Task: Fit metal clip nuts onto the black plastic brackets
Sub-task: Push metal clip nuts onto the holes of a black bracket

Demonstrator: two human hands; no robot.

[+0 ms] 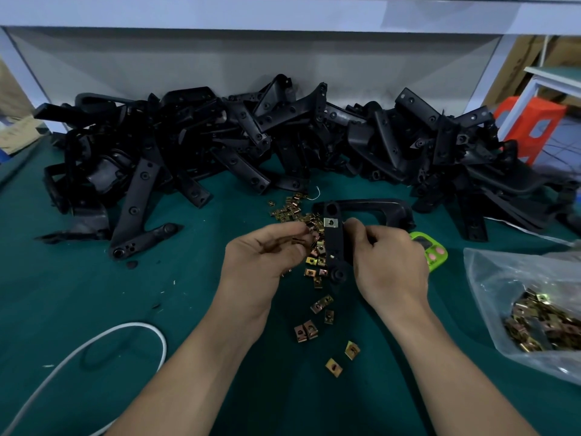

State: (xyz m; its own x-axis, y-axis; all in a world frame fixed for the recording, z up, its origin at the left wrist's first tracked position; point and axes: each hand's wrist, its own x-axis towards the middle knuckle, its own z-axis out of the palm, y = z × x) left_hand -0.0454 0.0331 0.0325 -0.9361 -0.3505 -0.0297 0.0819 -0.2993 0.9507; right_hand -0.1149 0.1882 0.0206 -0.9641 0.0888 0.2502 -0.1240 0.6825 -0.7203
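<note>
I watch the left hand [267, 253]. Its fingers are curled, and the thumb and forefinger pinch one clip nut [298, 240]. The nut is a little blurred, so I cannot tell which way its open side is turned.

The right hand [388, 258] grips the bracket [335, 247] with its fingers wrapped around the upright arm, and holds it just beside the left fingertips. Just above the right thumb tip, a fitted nut [330, 222] already sits on the edge of this bracket.

Below and between the fingers of both hands, the loose nuts [315, 272] lie scattered on the green mat [94, 294]. More nuts are in a plastic bag [490, 278], well apart from the right hand on its outer side. Beyond the fingertips of both hands, a big pile of brackets [239, 143] waits at the far side of the mat.

I judge that the step in hand is the second nut for this bracket. The next move, I think, calls for turning the pinched nut until its open mouth faces the bracket edge. Then it must be brought to a free hole lower on the arm and pushed on until the holes meet. The right fingers must hold the bracket firm against this push, or the nut may slide on crooked.
</note>
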